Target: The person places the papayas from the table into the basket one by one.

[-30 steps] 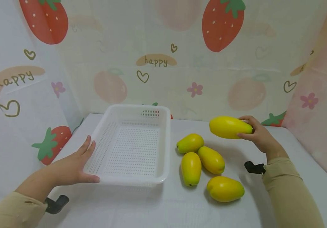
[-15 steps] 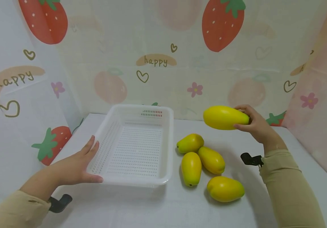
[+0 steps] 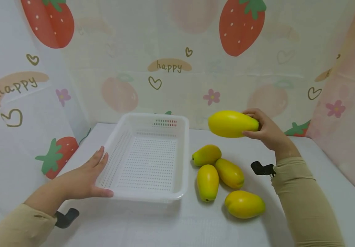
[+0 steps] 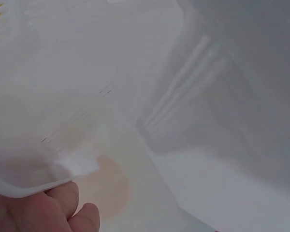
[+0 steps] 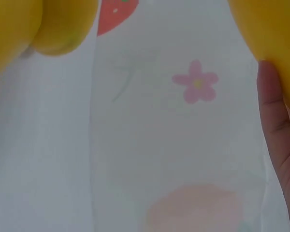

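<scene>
Holding 1 mango in the air beside the white basket

Gripping a yellow mango [image 3: 230, 124] by its right end, the right hand [image 3: 265, 129] sits right of centre in the head view, its fingers [image 3: 250, 112] curled over the top and the thumb tucked underneath. That mango lies roughly level and hangs clear of the bench [image 3: 304, 178], above the other fruit and just right of the basket's far right corner. In the right wrist view the same mango [image 5: 270, 34] fills the upper right corner with a finger pressed against its lower edge.

Lower down, the left hand [image 3: 81, 178] rests against the near left corner of the white perforated basket [image 3: 148, 157], fingers nearly straight along the outer wall and the thumb lying along the front rim. In the left wrist view the fingertips [image 4: 63, 205] show just under the basket's rim [image 4: 19, 191]; the rest of that picture is blurred white plastic. Whether the hand actually clasps the rim, I cannot tell.

Lying on the bench, right of the basket, are 4 more mangoes [image 3: 220, 178] in a loose cluster: 3 close together and touching or nearly so, 1 a little nearer the lower edge of the frame. A strawberry-print backdrop [image 3: 239, 27] stands behind and to both sides.
</scene>
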A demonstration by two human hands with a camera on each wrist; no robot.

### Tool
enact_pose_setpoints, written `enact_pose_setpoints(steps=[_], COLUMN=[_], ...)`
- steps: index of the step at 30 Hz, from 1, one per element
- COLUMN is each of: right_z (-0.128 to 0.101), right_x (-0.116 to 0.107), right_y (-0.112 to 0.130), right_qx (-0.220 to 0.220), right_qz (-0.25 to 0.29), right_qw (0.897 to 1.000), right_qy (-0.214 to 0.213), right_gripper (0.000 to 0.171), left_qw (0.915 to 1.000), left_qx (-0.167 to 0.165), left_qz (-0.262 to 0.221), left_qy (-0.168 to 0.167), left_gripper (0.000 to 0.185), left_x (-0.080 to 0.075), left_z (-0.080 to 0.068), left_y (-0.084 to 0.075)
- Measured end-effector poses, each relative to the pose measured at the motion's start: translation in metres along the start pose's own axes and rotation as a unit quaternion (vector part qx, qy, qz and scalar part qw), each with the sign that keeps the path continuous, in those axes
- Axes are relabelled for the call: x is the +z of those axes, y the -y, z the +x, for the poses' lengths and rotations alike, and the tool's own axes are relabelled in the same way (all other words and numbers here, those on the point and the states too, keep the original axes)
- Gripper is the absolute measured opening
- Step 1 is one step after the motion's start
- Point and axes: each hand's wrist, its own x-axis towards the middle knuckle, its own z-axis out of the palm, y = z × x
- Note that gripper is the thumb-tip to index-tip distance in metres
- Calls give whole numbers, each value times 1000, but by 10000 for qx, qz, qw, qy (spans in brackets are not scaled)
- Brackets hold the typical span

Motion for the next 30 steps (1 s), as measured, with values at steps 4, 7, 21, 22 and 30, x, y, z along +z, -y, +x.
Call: enact_pose_setpoints(steps=[4, 7, 21, 22, 30], right_z=[10, 19, 62, 65, 84], right_x=[9, 17, 71, 76, 111], right_y=[4, 8, 23, 23, 25], right_qx=[-29, -27, 262, 248, 234], right_qz=[47, 72, -40, -12, 123], right_qw=[9999, 9998, 9977, 9975, 9950], right_qy=[136, 196, 629, 667, 968], right_gripper=[51, 51, 53, 53, 56], left_qw=[10000, 10000, 10000, 10000, 10000], left_qx=[12, 9, 20, 26, 46], left_qz=[39, 49, 10, 16, 46], left_qy=[-21, -34, -46, -55, -73], left_gripper=[123, 124, 127, 127, 128], left_x=[0, 0, -1, -1, -1], left_z=[1, 1, 1, 1, 1], left_y=[0, 1, 0, 1, 1])
